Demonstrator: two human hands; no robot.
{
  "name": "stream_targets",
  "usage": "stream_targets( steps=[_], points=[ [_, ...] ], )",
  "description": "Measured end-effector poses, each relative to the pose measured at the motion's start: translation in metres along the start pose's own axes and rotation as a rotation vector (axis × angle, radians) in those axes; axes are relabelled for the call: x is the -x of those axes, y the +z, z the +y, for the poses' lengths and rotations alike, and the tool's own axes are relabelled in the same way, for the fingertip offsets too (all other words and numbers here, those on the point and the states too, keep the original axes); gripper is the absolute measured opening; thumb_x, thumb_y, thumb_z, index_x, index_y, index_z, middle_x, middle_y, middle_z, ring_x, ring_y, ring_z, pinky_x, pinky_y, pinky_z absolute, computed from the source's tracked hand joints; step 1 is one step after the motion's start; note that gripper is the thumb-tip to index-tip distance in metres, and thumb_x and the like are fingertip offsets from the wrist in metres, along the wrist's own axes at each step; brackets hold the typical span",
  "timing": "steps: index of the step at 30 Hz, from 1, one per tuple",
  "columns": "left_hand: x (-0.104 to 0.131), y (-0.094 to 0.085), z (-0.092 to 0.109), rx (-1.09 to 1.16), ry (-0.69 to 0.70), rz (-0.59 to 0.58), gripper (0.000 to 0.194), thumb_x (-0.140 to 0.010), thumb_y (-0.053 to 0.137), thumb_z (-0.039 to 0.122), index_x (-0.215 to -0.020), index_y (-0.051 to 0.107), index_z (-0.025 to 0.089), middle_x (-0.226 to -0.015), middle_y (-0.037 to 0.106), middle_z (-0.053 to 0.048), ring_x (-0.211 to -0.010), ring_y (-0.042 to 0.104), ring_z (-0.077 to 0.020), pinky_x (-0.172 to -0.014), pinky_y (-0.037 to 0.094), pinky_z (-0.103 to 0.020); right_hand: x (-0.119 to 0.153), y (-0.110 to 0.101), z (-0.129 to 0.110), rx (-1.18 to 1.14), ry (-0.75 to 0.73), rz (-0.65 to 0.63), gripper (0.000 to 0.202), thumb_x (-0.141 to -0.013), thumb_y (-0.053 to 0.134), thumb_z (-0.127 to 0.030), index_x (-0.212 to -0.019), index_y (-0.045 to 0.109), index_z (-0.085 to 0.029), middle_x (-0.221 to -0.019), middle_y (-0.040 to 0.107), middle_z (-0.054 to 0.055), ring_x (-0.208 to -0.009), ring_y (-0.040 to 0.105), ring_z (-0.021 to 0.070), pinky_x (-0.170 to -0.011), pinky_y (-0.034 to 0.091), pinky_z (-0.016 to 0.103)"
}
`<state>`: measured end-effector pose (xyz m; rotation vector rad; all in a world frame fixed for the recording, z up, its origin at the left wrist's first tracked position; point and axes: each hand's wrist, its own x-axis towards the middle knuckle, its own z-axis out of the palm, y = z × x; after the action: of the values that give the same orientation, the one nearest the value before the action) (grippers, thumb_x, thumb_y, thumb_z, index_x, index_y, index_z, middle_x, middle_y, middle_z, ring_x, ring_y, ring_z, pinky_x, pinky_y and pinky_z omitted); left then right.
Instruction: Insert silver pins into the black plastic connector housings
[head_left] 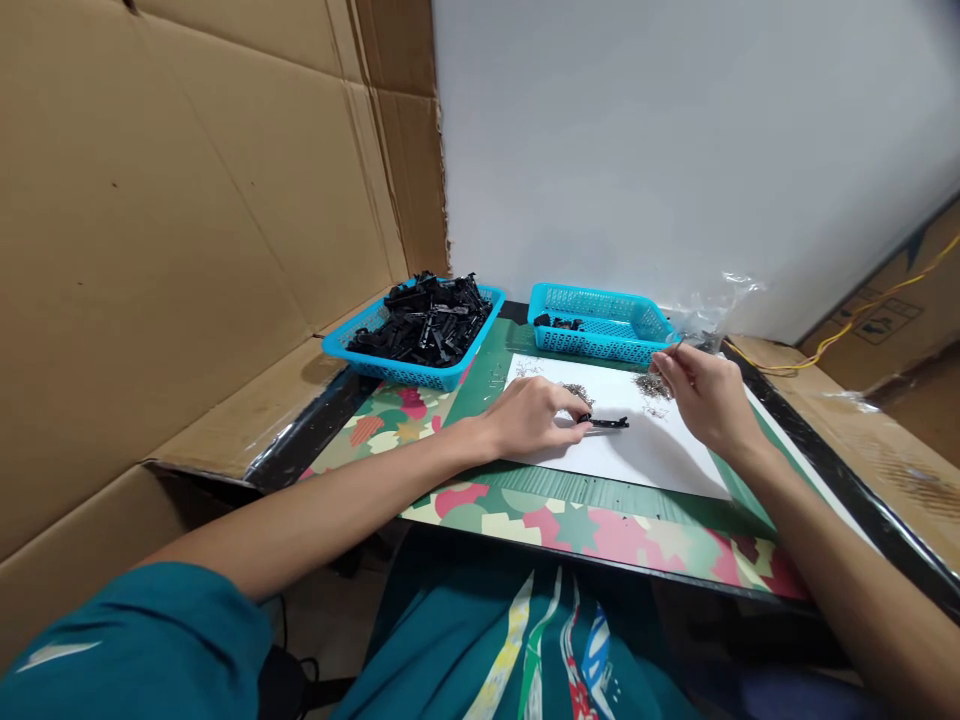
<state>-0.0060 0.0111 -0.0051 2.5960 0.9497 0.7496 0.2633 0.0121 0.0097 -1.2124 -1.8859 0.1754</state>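
A creased cardboard panel (pixel 202 190) fills the left side, cut off by the frame, its torn edge meeting a smooth pale wall (pixel 660 140). The counter (pixel 600 535) runs beneath, its covering printed in pink, cream and green shapes; the near edge sits just above the person's teal clothing (pixel 420 640). On it lies a flat white sheet (pixel 630 462), its left part hidden under the left hand; a plain stretch of it shows between the hands and its front edge.

Left of the sheet, a blue perforated basket (pixel 420 376) is piled with angular black pieces (pixel 435 320), too tangled to tell apart. Behind the sheet, a second blue basket (pixel 592 345) holds a few dark pieces at its left end, and crumpled clear plastic (pixel 724 305) sits beside it.

The right hand (pixel 705 392), its forearm leaving at the right edge, has its grip drawn narrow; whether it holds something, I cannot tell. The left hand (pixel 534 418) pinches a slim black part (pixel 613 423) over the middle of the sheet, thumb and fingertips covering one end. Two small heaps of metallic bits, one beyond the left hand (pixel 579 393), another beside the right fingertips (pixel 649 385), are too fine to make out singly.
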Motion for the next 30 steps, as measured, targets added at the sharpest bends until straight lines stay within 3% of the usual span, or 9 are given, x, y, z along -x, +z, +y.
stream_targets(
  steps=[3,6,13,23,30],
  points=[
    [0.001,0.003,0.001,0.013,0.006,0.001,0.024,-0.092,0.069,0.032,-0.105,0.085,0.020,-0.099,0.084,-0.005,-0.074,0.070,-0.0170,-0.067,0.044,-0.030,-0.001,0.007,-0.002,-0.364,0.167,-0.129,0.040,-0.103,0.059,-0.052,-0.082,0.063,-0.019,-0.064,0.060,0.002,-0.053,0.055,0.0145,-0.053,0.043,0.032],
    [0.001,0.005,0.001,0.014,0.010,0.001,0.024,-0.093,0.067,0.033,-0.103,0.085,0.021,-0.095,0.083,-0.005,-0.074,0.070,-0.0170,-0.066,0.043,-0.030,0.001,0.015,-0.011,-0.558,0.179,-0.288,0.039,-0.096,0.068,-0.055,-0.086,0.063,-0.018,-0.078,0.063,0.005,-0.063,0.060,0.0152,-0.057,0.049,0.031],
    [0.001,0.006,0.000,-0.024,0.037,0.001,0.023,-0.095,0.065,0.035,-0.096,0.084,0.022,-0.089,0.081,-0.004,-0.076,0.069,-0.0169,-0.064,0.038,-0.029,0.011,0.028,-0.026,-0.372,0.030,-0.420,0.022,-0.104,0.056,-0.038,-0.094,0.060,-0.019,-0.091,0.066,0.006,-0.074,0.057,0.0175,-0.067,0.046,0.034],
    [0.000,0.007,0.002,-0.062,0.046,0.014,0.023,-0.094,0.064,0.032,-0.090,0.084,0.021,-0.084,0.079,-0.003,-0.072,0.067,-0.0158,-0.060,0.036,-0.029,0.012,0.030,-0.028,-0.292,0.061,-0.491,0.016,-0.105,0.051,-0.032,-0.097,0.059,-0.021,-0.087,0.065,0.004,-0.078,0.057,0.0204,-0.072,0.042,0.035],
    [0.000,0.007,0.004,-0.060,0.062,-0.002,0.023,-0.094,0.062,0.030,-0.095,0.084,0.021,-0.083,0.079,-0.003,-0.074,0.069,-0.0167,-0.062,0.041,-0.028,0.012,0.031,-0.028,-0.251,0.053,-0.489,0.014,-0.103,0.054,-0.029,-0.094,0.061,-0.021,-0.086,0.069,0.004,-0.076,0.059,0.0204,-0.071,0.043,0.035]
  ],
)
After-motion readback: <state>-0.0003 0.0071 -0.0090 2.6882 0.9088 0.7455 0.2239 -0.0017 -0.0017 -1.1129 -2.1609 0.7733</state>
